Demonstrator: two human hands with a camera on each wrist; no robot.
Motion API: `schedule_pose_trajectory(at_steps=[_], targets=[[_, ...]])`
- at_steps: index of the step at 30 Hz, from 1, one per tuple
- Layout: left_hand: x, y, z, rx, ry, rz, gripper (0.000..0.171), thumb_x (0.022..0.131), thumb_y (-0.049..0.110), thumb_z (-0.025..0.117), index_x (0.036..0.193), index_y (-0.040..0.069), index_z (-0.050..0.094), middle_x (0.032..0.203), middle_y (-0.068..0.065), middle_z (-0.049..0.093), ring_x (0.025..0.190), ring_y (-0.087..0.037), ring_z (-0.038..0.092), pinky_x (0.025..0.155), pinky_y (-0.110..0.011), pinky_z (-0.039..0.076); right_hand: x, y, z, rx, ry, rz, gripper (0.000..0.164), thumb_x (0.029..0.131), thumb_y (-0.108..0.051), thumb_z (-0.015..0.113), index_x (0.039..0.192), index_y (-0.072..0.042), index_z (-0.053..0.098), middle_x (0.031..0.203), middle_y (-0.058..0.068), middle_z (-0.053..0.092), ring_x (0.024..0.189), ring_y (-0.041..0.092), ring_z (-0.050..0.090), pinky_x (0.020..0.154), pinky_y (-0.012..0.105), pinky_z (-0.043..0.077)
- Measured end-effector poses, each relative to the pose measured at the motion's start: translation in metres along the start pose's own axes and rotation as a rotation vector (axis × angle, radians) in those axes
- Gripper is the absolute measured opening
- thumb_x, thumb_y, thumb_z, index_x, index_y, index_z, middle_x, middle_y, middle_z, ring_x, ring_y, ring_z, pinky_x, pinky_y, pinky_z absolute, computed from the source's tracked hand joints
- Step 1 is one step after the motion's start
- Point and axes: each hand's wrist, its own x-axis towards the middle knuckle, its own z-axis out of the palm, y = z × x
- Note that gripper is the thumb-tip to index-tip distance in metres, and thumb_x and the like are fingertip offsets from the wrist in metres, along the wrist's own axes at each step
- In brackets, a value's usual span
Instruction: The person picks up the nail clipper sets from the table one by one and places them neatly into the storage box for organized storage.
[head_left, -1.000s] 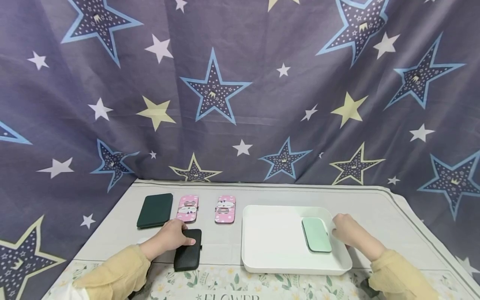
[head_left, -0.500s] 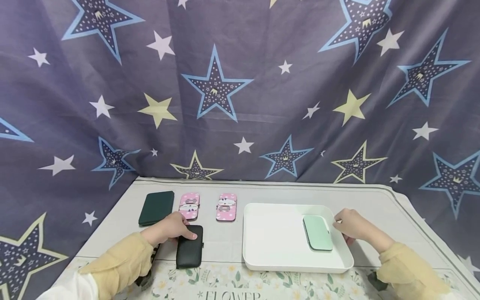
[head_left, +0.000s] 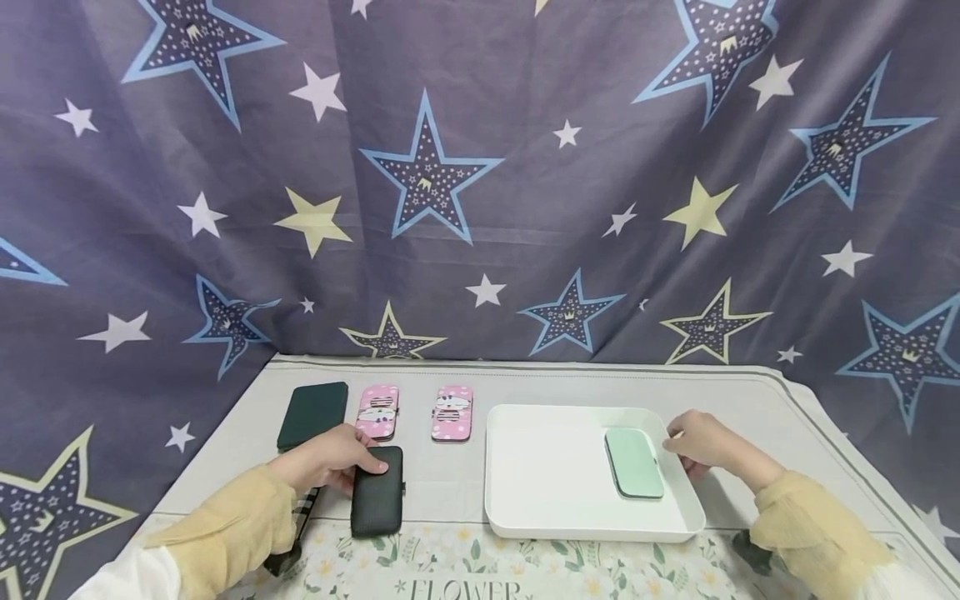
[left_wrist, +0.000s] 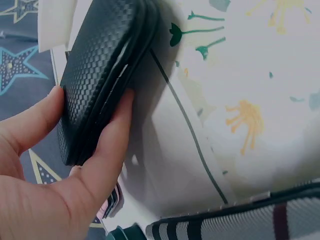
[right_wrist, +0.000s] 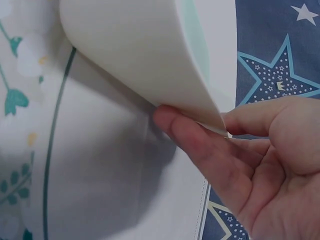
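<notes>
In the head view my left hand (head_left: 328, 460) pinches a black woven-textured clasp case (head_left: 377, 493) by its far left corner, thumb on top. The left wrist view shows fingers under this case (left_wrist: 102, 65), which stands tilted with a shadow beside it. My right hand (head_left: 708, 444) grips the right rim of a white tray (head_left: 551, 475). From the right wrist, the thumb lies over the tray's rim and the fingers lie beneath its outer wall (right_wrist: 125, 45). A mint-green case (head_left: 634, 463) lies inside the tray, toward its right end.
Behind the left hand lie a dark green case (head_left: 312, 414) and a pink cat-print case (head_left: 378, 412). A second pink case (head_left: 452, 413) lies left of the tray. A striped object (left_wrist: 235, 220) is partly hidden under the left forearm. A star-print curtain (head_left: 480, 183) hangs behind the table.
My left hand keeps its hold on the black case, which has shifted slightly away from me. The right hand has changed its hold slightly on the tray's rim. The other cases stay put.
</notes>
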Motion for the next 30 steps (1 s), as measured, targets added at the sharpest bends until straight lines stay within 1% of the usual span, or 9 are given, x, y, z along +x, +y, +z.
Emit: schedule_pose_trajectory(at_steps=[4, 6, 9, 12, 15, 18, 23, 26, 30], targets=[[-0.002, 0.0, -0.002, -0.049, -0.026, -0.006, 0.049, 0.08, -0.004, 0.069, 0.119, -0.014, 0.042, 0.086, -0.018, 0.063, 0.067, -0.021, 0.06, 0.057, -0.033, 0.053, 0.002, -0.001, -0.001, 0.011, -0.024, 0.006, 0.038, 0.089, -0.007, 0.057, 0.118, 0.017, 0.051, 0.064, 0.008, 0.064, 0.055, 0.018, 0.065, 0.051, 0.03, 0.056], [-0.004, 0.0, -0.003, -0.072, -0.034, -0.01, 0.049, 0.08, -0.005, 0.069, 0.12, -0.014, 0.042, 0.084, -0.015, 0.064, 0.066, -0.019, 0.06, 0.056, -0.03, 0.051, 0.002, -0.002, -0.002, 0.0, -0.035, 0.003, 0.036, 0.088, -0.006, 0.057, 0.117, 0.016, 0.054, 0.063, 0.008, 0.064, 0.054, 0.018, 0.064, 0.051, 0.029, 0.056], [-0.006, 0.001, -0.003, -0.129, -0.058, -0.008, 0.039, 0.081, -0.005, 0.068, 0.112, -0.013, 0.046, 0.081, -0.013, 0.067, 0.068, -0.017, 0.064, 0.059, -0.03, 0.053, 0.003, -0.004, -0.002, -0.016, -0.049, -0.005, 0.028, 0.087, -0.004, 0.057, 0.109, 0.013, 0.06, 0.06, 0.008, 0.063, 0.052, 0.017, 0.063, 0.05, 0.029, 0.056], [-0.007, 0.001, -0.004, -0.178, -0.095, 0.011, 0.026, 0.082, -0.005, 0.066, 0.103, -0.011, 0.051, 0.082, -0.012, 0.069, 0.073, -0.019, 0.068, 0.065, -0.033, 0.057, 0.005, -0.004, -0.002, -0.026, -0.053, -0.004, 0.022, 0.085, -0.003, 0.057, 0.102, 0.009, 0.064, 0.059, 0.007, 0.062, 0.051, 0.016, 0.063, 0.05, 0.028, 0.056], [-0.008, 0.001, -0.005, -0.215, -0.116, 0.027, 0.018, 0.084, -0.005, 0.065, 0.097, -0.011, 0.056, 0.084, -0.013, 0.07, 0.077, -0.021, 0.069, 0.069, -0.036, 0.057, 0.005, -0.004, -0.003, -0.028, -0.059, -0.005, 0.022, 0.085, -0.002, 0.057, 0.102, 0.009, 0.065, 0.059, 0.008, 0.062, 0.051, 0.016, 0.063, 0.05, 0.028, 0.056], [-0.009, 0.003, -0.006, -0.233, -0.126, 0.03, 0.012, 0.084, -0.003, 0.066, 0.092, -0.008, 0.059, 0.08, -0.012, 0.071, 0.074, -0.019, 0.069, 0.067, -0.034, 0.058, 0.005, -0.004, -0.004, -0.03, -0.063, 0.0, 0.023, 0.085, -0.003, 0.058, 0.104, 0.009, 0.065, 0.06, 0.007, 0.063, 0.052, 0.016, 0.063, 0.051, 0.028, 0.056], [-0.011, 0.01, -0.008, -0.27, -0.172, 0.028, 0.017, 0.086, 0.001, 0.065, 0.098, -0.01, 0.059, 0.078, -0.012, 0.071, 0.071, -0.019, 0.07, 0.066, -0.033, 0.059, 0.004, -0.004, -0.004, -0.028, -0.065, -0.01, 0.022, 0.086, -0.003, 0.058, 0.104, 0.009, 0.065, 0.06, 0.007, 0.063, 0.052, 0.016, 0.063, 0.051, 0.028, 0.056], [-0.011, 0.019, -0.007, -0.308, -0.2, 0.026, 0.021, 0.087, 0.001, 0.064, 0.103, -0.012, 0.056, 0.08, -0.014, 0.071, 0.073, -0.021, 0.071, 0.068, -0.035, 0.059, 0.003, -0.004, -0.004, -0.027, -0.066, -0.01, 0.019, 0.087, -0.003, 0.057, 0.101, 0.007, 0.066, 0.059, 0.007, 0.063, 0.051, 0.016, 0.063, 0.05, 0.028, 0.056], [-0.008, 0.032, -0.004, -0.347, -0.225, 0.038, 0.022, 0.089, 0.0, 0.061, 0.106, -0.011, 0.054, 0.081, -0.014, 0.071, 0.076, -0.022, 0.071, 0.072, -0.036, 0.058, 0.003, -0.005, -0.005, -0.02, -0.066, -0.004, 0.02, 0.087, -0.002, 0.057, 0.102, 0.009, 0.065, 0.06, 0.008, 0.062, 0.052, 0.016, 0.063, 0.05, 0.028, 0.056]])
